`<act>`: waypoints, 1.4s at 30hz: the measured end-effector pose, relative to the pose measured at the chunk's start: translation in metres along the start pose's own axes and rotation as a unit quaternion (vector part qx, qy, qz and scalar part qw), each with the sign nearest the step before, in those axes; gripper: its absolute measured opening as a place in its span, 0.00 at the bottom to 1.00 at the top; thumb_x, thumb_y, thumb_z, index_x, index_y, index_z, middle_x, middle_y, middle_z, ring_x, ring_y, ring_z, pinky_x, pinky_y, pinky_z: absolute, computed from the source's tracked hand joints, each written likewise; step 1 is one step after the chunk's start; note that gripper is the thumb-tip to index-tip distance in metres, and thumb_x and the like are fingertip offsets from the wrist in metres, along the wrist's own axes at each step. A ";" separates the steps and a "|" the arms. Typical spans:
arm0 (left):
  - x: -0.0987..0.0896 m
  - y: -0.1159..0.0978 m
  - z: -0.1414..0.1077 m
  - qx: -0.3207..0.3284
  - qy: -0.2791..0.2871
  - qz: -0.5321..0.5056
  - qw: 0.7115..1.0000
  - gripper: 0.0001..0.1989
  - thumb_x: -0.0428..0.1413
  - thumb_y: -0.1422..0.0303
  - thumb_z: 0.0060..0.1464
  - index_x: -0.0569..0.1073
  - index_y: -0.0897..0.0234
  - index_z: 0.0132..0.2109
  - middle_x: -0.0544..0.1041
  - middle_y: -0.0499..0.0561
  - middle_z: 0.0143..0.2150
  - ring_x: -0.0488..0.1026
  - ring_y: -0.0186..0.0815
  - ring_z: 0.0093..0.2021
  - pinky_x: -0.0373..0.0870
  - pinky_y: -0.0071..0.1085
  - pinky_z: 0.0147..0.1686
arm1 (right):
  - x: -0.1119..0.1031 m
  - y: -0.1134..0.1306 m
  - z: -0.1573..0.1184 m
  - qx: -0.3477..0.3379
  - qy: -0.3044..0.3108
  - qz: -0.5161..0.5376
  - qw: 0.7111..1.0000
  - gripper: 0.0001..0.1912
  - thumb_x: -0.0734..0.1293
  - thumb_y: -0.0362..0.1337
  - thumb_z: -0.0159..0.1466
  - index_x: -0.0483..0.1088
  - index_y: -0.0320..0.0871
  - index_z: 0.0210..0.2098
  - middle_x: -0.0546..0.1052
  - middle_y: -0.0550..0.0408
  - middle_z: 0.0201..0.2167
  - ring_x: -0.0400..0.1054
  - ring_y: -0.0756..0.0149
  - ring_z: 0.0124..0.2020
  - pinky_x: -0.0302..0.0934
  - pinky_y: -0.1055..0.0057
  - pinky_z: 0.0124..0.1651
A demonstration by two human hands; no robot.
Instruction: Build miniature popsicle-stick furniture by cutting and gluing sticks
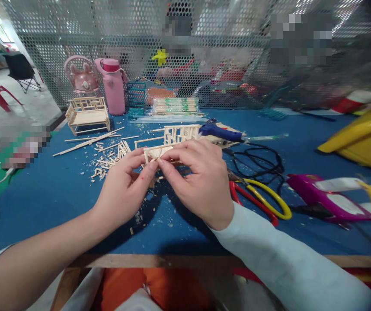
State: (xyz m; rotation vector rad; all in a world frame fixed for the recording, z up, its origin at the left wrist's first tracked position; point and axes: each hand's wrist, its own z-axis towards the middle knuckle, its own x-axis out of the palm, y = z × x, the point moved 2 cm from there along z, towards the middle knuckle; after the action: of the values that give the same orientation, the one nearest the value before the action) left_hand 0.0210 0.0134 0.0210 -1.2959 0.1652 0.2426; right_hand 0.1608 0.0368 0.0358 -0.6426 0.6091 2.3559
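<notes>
Between my two hands is a small frame of pale wooden sticks [156, 152], held just above the blue table. My left hand [125, 183] pinches its left side with thumb and fingers. From the other side my right hand [198, 179] closes on it, and both thumb tips meet at its near edge. The fingers cover much of the frame. Right behind it lie stick lattice pieces [180, 134]. Cut stick bits [107, 162] are heaped left of my hands. A finished-looking miniature stick bench [87, 114] stands at the back left.
A blue glue gun [221, 131] with a coiled black cord [260, 162] lies behind my right hand. Red-and-yellow-handled pliers [260, 201] and a purple tool [331, 198] are at right. A pink bottle [114, 88] and bundled sticks [174, 106] stand before the perforated metal screen [133, 39].
</notes>
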 end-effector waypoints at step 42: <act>-0.001 0.002 0.008 -0.047 -0.059 -0.206 0.976 0.23 0.61 0.76 0.43 0.66 0.64 0.48 0.73 0.40 0.26 0.70 0.25 0.25 0.65 0.21 0.26 | 0.006 -0.005 0.005 0.154 0.018 0.291 0.944 0.07 0.67 0.26 0.53 0.66 0.42 0.28 0.74 0.62 0.25 0.70 0.73 0.26 0.66 0.75 0.30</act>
State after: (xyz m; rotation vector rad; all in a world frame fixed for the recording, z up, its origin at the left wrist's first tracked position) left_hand 0.0193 0.0212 0.0217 -1.3735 -0.2193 -0.0294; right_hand 0.1584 0.0460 0.0350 -0.3961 1.3016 2.6892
